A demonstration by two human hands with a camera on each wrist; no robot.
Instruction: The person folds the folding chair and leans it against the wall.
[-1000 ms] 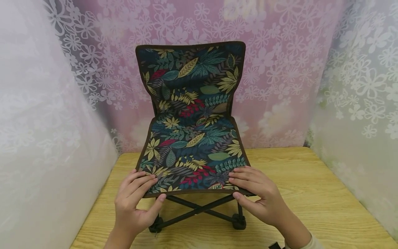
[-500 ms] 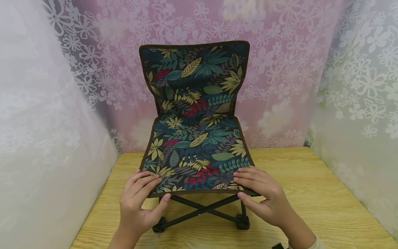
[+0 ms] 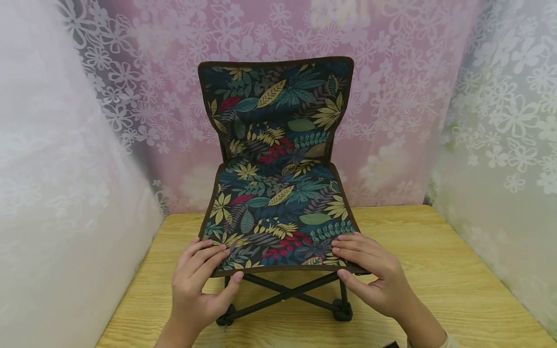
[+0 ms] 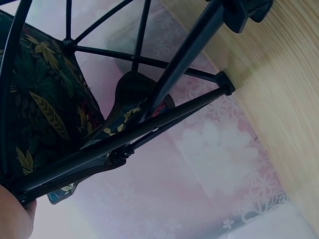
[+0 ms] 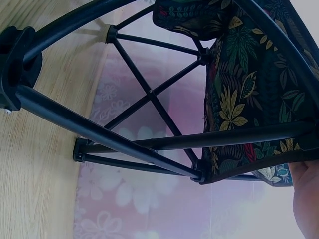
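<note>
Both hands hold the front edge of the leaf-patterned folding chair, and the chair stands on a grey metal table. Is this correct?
Not quite. The left hand and right hand do hold the front edge of the dark leaf-patterned fabric folding chair, but it stands on a light wooden table, not a grey metal one. The head view shows this.

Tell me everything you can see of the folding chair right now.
The folding chair stands unfolded and upright on the wooden table, backrest toward the floral curtain. Seat and back are one dark fabric sheet printed with yellow, green and red leaves, edged in brown binding. Beneath, black crossed rods end in blocky black feet. The left hand and right hand pinch the seat's front corners, fingers on top, thumbs at the front edge.
</note>
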